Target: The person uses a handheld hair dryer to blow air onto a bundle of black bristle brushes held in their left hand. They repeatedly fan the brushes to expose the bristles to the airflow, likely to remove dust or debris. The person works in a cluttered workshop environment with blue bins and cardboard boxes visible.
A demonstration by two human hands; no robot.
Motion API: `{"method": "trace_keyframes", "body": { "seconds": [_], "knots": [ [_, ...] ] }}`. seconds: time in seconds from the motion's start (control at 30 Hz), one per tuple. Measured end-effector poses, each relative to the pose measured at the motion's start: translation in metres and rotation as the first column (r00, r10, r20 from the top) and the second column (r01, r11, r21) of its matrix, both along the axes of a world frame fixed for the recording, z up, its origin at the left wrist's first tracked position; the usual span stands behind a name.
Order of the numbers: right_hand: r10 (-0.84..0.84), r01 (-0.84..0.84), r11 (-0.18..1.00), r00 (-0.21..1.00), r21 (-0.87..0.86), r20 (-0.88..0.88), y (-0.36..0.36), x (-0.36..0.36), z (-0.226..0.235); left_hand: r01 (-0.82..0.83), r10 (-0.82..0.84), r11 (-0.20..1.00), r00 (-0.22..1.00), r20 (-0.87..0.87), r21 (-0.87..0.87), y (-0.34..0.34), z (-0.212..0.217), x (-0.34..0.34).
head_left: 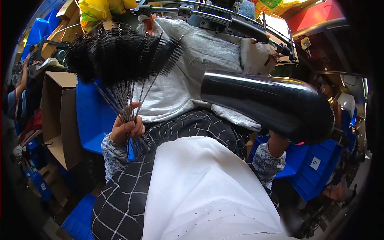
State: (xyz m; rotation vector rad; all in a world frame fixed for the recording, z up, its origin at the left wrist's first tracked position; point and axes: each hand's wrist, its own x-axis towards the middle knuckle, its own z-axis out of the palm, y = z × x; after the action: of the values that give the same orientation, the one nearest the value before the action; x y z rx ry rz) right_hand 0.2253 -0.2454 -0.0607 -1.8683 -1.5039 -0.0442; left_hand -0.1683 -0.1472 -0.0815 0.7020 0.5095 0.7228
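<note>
My left hand [127,129] is closed around the twisted wire stems of a bundle of black bristle brushes [120,56]. The bristle ends fan out above the hand, and the bare wire ends poke out below it. On the right, my right hand [277,144] grips a glossy black hair dryer [266,98], whose body hides most of the fingers. The dryer's open nozzle points left toward the brushes, with a gap between them. A small red glow shows at the dryer's underside. White cloth sheeting [188,56] spreads behind both things.
Metal rails [224,18] of a machine cross the far side. A blue bin [90,120] and an open cardboard box [60,116] stand at left, and another blue bin [316,168] at right. Another person's arm [23,76] shows at far left.
</note>
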Motion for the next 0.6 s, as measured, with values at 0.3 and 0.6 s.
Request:
{"method": "trace_keyframes", "body": {
  "seconds": [0.3, 0.6],
  "knots": [
    [-0.009, 0.009, 0.998, 1.0, -0.069, 0.001, 0.002, -0.004, -0.015, 0.073, -0.058, 0.996, 0.97, -0.235, 0.055, -0.002, 0.011, 0.014],
    [0.066, -0.046, 0.997, 0.898, 0.055, -0.435, 0.016, -0.002, -0.002, 0.069, -0.024, 0.992, 0.93, -0.366, 0.109, -0.005, 0.008, 0.024]
  ]
}}
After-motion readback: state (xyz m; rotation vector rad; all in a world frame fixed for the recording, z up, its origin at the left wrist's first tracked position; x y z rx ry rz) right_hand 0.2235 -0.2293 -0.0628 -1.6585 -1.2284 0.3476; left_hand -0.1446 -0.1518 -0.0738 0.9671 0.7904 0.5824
